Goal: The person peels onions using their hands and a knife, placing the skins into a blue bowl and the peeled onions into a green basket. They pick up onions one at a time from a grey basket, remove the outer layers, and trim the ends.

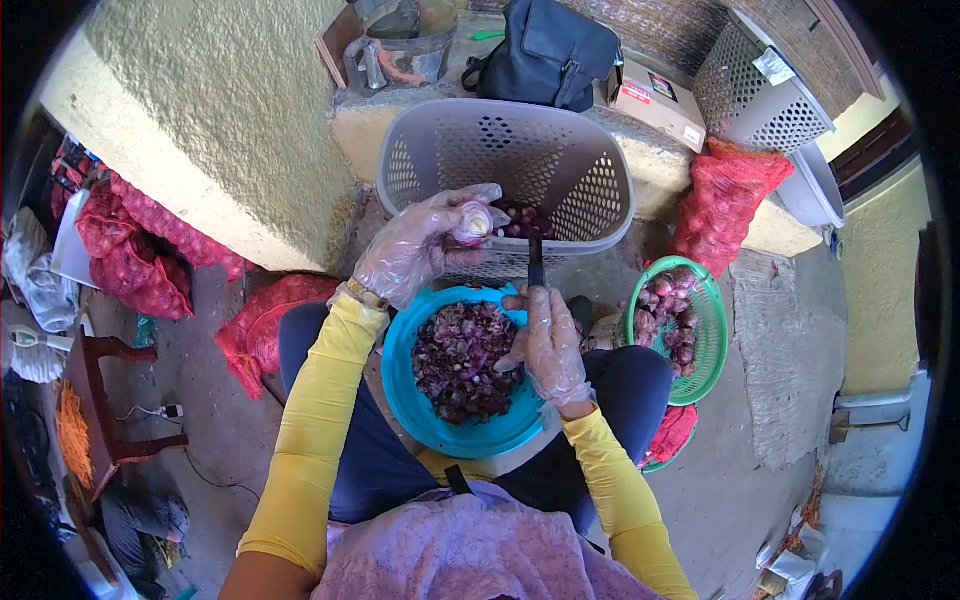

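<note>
In a clear plastic glove, my left hand (415, 245) grips a red onion (473, 224) whose pale cut end faces up. My right hand (549, 345), gloved too, is wrapped round a knife (536, 262) with a dark handle and blade pointing away from me. The knife is to the right of the onion, apart from it. Below both hands, between my legs, a blue basin (400, 400) holds a heap of purple onion skins and trimmings (465, 365). Beyond my hands stands a grey perforated basket (590, 170) with some onions (522, 220) at its bottom.
At my right is a green basket (715, 340) of unpeeled onions. Red mesh sacks (725, 205) stand at the back right, with more sacks (280, 320) at the left. A black bag (550, 55) and a cardboard box (660, 100) rest on the ledge. A wooden stool (110, 400) lies left.
</note>
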Demonstrator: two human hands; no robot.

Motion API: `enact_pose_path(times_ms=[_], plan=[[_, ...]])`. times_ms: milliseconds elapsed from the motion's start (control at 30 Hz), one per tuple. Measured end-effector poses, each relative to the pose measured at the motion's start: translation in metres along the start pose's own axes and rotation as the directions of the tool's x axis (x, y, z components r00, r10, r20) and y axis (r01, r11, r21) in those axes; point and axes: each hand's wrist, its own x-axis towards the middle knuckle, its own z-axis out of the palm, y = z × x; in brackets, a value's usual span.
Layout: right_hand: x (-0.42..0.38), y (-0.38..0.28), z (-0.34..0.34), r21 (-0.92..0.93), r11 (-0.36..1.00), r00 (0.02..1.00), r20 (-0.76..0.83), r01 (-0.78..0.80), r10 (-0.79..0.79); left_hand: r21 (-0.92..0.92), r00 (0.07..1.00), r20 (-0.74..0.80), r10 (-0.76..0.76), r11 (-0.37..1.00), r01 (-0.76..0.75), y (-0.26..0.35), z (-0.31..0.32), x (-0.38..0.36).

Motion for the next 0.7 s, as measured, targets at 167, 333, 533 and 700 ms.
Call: enact_pose_path(times_ms=[167, 333, 533, 700], plan=[[0.006, 0.005, -0.005, 0.089, 0.992, 0.996, 0.014, -0.090, 0.089, -0.066, 0.999, -0.035, 0.028, 0.997, -0.030, -0.002, 0.000, 0.004], [0.013, -0.019, -0.015, 0.378, 0.906, 0.980, 0.025, -0.192, 0.197, -0.135, 0.998, -0.049, 0.046, 0.989, -0.052, -0.004, -0.001, 0.010], [0.047, -0.061, -0.025, 0.136, 0.985, 0.993, 0.063, -0.109, 0.102, -0.282, 0.996, -0.017, 0.091, 0.955, -0.092, -0.011, -0.001, 0.018], [0.072, -0.089, -0.017, 0.128, 0.992, 0.988, 0.150, 0.019, -0.038, -0.401, 0.990, 0.031, 0.136, 0.909, -0.113, -0.008, -0.006, 0.023]])
